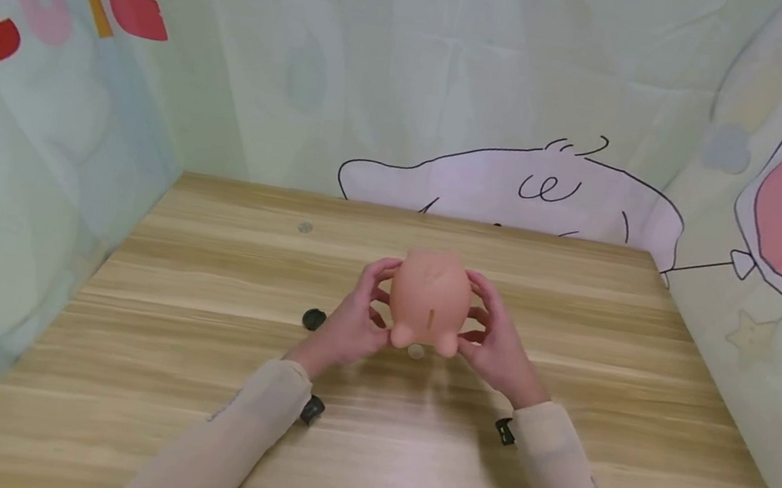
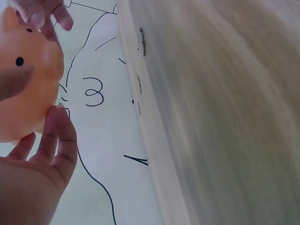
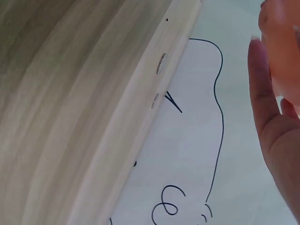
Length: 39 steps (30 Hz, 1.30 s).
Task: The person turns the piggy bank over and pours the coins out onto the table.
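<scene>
From the head view, here's the piggy bank (image 1: 432,292), up between two hands in the middle of the action, over the table (image 1: 188,382)! The left hand (image 1: 353,318) grips one side, the right hand (image 1: 498,340) grips the other, fingers bent round the flanks, so both are grasping the same thing. The slot (image 1: 430,319) shows on top, and the two ears point down toward the person. Just beyond those ears, a coin (image 1: 416,351) peeks out on the wood; a black disc (image 1: 314,319) lies just beside the left hand, and another coin (image 1: 306,227) sits well apart, near the far edge on the left. Sleeves (image 1: 244,416) run down both arms, and behind it all hangs the printed cloth (image 1: 272,74). Over to the left wrist: the piggy bank's face comes round, one eye (image 2: 19,61) and the snout (image 2: 57,61) in sight, left fingers under and along its body, right fingers up at the far side. It's clear of the table, cloth showing between the two, with thin discs seen edge-on along the wood. And the right wrist: only part of the piggy bank makes the frame, at the right edge, right fingers against it.
</scene>
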{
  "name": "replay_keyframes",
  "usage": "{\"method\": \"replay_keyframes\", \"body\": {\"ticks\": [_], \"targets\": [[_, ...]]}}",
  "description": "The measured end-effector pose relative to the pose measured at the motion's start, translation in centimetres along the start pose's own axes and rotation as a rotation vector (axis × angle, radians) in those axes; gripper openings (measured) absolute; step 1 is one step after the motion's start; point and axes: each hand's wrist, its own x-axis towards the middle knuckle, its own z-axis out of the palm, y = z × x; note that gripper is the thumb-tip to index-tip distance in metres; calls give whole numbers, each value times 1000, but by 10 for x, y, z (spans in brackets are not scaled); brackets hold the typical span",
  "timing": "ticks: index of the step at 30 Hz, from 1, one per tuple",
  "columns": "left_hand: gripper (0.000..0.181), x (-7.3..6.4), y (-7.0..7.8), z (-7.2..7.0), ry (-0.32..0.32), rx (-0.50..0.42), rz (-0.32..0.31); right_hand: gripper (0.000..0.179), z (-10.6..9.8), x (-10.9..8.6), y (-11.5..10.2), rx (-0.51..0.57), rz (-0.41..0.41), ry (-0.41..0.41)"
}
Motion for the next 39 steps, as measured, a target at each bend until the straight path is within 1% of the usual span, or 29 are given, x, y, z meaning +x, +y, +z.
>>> {"method": "replay_keyframes", "body": {"ticks": [2,4,8,9,12,13,15,16,18,21,23,25,28,31,34,37,39], "targets": [[101,-1,0,0,5,9,13,92,2,-1,0,-42,-25,6],[101,-2,0,0,8,13,19,93,4,-1,-1,-63,-30,8],[101,-1,0,-1,-3,14,16,94,1,0,-3,-73,-11,-8],[100,-1,5,-2,-12,6,4,94,0,0,-2,-58,-1,-17],[100,1,6,-5,-44,-41,-49,95,-8,0,-1,7,38,-66],[99,2,6,-6,-54,-64,-76,95,-10,1,0,38,59,-81],[97,2,7,-7,-73,-114,-136,96,-15,0,-1,101,118,-108],[96,3,2,-7,-76,-130,-163,95,-17,0,-2,120,149,-121],[90,3,3,-7,-75,-137,-216,90,-19,0,-3,137,210,-129],[77,4,6,-5,-69,-96,-293,70,-20,0,-5,119,299,-126],[69,5,9,-4,-63,-56,-348,55,-19,1,-6,84,344,-121],[67,6,13,-3,-54,-25,-404,47,-17,3,-7,65,386,-118],[68,7,17,-2,-31,-9,-464,49,-14,6,-7,58,421,-113],[68,8,19,0,-13,7,-480,53,-12,8,-5,53,447,-99],[71,9,19,1,-5,65,-491,56,-10,9,-3,33,465,-86],[77,8,19,2,5,134,-527,62,-6,9,-2,15,492,-80],[81,8,18,2,14,163,-553,66,-4,9,-1,2,508,-75]]}}
